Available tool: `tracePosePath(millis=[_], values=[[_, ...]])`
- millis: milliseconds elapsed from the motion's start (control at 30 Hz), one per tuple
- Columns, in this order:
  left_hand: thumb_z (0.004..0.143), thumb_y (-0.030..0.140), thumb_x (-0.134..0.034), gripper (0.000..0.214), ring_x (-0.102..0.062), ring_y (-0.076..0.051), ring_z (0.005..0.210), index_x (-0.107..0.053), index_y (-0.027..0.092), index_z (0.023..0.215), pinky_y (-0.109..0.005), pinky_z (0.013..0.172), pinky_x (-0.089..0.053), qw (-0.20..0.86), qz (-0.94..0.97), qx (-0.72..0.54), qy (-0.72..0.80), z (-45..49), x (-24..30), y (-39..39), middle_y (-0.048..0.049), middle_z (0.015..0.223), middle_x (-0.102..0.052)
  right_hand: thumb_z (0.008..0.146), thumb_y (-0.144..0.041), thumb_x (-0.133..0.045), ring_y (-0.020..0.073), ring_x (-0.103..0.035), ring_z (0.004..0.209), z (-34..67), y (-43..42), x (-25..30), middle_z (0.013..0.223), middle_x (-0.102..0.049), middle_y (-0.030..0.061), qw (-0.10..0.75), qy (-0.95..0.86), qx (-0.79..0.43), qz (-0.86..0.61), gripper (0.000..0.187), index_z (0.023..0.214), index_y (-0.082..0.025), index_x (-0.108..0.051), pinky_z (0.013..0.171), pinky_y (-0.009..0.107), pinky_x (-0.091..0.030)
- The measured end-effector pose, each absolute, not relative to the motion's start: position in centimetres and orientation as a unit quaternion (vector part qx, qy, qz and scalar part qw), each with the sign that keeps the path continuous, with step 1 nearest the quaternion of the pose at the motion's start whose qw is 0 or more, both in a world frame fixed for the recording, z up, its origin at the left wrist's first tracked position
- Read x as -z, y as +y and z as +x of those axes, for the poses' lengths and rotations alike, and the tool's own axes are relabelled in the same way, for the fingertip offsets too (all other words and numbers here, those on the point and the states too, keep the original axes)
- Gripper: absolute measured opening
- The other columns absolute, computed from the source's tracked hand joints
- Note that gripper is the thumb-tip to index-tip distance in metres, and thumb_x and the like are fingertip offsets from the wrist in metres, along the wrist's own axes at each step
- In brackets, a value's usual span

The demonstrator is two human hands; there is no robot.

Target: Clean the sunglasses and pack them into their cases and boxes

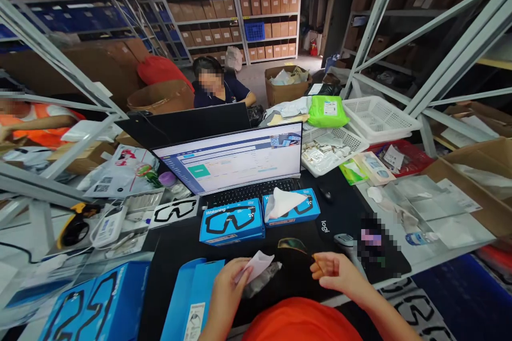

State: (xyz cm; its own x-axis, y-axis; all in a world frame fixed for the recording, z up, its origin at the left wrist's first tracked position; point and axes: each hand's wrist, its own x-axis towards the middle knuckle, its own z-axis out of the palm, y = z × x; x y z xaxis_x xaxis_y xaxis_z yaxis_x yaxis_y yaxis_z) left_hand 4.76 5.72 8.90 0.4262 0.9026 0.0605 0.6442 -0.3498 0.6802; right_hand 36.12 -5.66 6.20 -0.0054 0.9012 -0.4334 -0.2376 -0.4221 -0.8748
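Observation:
My left hand (230, 285) grips a folded white paper (258, 267). A crumpled clear plastic bag (262, 281) hangs beside the paper; whether the fingers hold it too, I cannot tell. My right hand (336, 274) has its fingers curled at the end of a tinted lens (292, 245), which sits over the black desk mat (176, 250). An opened blue box (192, 295) lies by my left forearm. Beyond the hands are a closed blue glasses box (232, 221) and a second blue box (292, 206) with a white cloth or pouch (284, 202) on top.
Behind the boxes stand a keyboard (256, 192) and a lit monitor (240, 154). More blue boxes (96, 303) are at lower left. A mouse (325, 193), white baskets (380, 117) and a green parcel (328, 112) lie to the right. A person (224, 88) sits beyond the monitor.

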Motion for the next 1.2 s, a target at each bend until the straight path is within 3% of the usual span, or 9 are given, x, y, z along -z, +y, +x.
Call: tracePosePath(millis=[167, 267, 500, 800, 967, 1200], values=[[0.095, 0.040, -0.056, 0.026, -0.076, -0.020, 0.084, -0.077, 0.026, 0.089, -0.029, 0.074, -0.063, 0.161, 0.813, -0.338, 0.445, 4.8, -9.8, 4.3, -0.0035, 0.091, -0.080, 0.051, -0.039, -0.092, 0.0227, -0.074, 0.077, 35.3, -6.0, -9.3, 0.089, -0.077, 0.0097, 0.384, -0.287, -0.721, -0.500, 0.062, 0.104, -0.014, -0.071, 0.073, 0.034, -0.056], [0.094, 0.030, -0.058, 0.018, -0.075, -0.018, 0.085, -0.076, 0.025, 0.094, -0.028, 0.075, -0.063, 0.115, 0.828, -0.359, 0.416, 5.3, -10.2, 3.3, -0.0034, 0.094, -0.079, 0.050, -0.036, -0.091, 0.0199, -0.073, 0.073, 35.0, -5.9, -10.2, 0.086, -0.077, 0.0082, 0.368, -0.288, -0.726, -0.504, 0.059, 0.101, -0.014, -0.072, 0.069, 0.030, -0.054], [0.092, 0.016, -0.058, 0.020, -0.076, -0.019, 0.089, -0.073, 0.022, 0.104, -0.028, 0.077, -0.063, 0.041, 0.844, -0.372, 0.384, 5.5, -10.6, 1.4, -0.0056, 0.101, -0.079, 0.050, -0.038, -0.091, 0.0178, -0.070, 0.071, 34.9, -6.6, -10.4, 0.085, -0.074, 0.0069, 0.363, -0.291, -0.712, -0.527, 0.060, 0.102, -0.014, -0.072, 0.067, 0.028, -0.053], [0.091, 0.010, -0.058, 0.024, -0.076, -0.020, 0.091, -0.070, 0.017, 0.111, -0.027, 0.077, -0.061, -0.019, 0.865, -0.367, 0.342, 5.8, -11.3, -0.1, -0.0072, 0.104, -0.079, 0.058, -0.022, -0.084, 0.0177, -0.065, 0.073, 33.5, -6.8, -12.3, 0.084, -0.071, 0.0032, 0.297, -0.426, -0.593, -0.615, 0.055, 0.111, -0.013, -0.072, 0.068, 0.028, -0.054], [0.089, 0.007, -0.057, 0.028, -0.076, -0.021, 0.093, -0.069, 0.016, 0.113, -0.028, 0.078, -0.061, -0.031, 0.872, -0.364, 0.327, 5.3, -10.1, -1.0, -0.0081, 0.107, -0.079, 0.058, -0.020, -0.082, 0.0212, -0.065, 0.079, 32.2, -6.2, -14.6, 0.096, -0.074, 0.0066, 0.241, -0.532, -0.492, -0.646, 0.064, 0.121, -0.018, -0.071, 0.074, 0.031, -0.055], [0.089, 0.008, -0.057, 0.033, -0.073, -0.023, 0.103, -0.067, 0.017, 0.120, -0.030, 0.086, -0.060, -0.041, 0.873, -0.378, 0.304, 4.4, -8.9, -1.8, -0.0094, 0.113, -0.077, 0.061, -0.018, -0.081, 0.0247, -0.067, 0.091, 31.2, -5.3, -16.7, 0.108, -0.073, 0.0103, 0.207, -0.572, -0.463, -0.644, 0.071, 0.130, -0.017, -0.066, 0.084, 0.034, -0.055]])
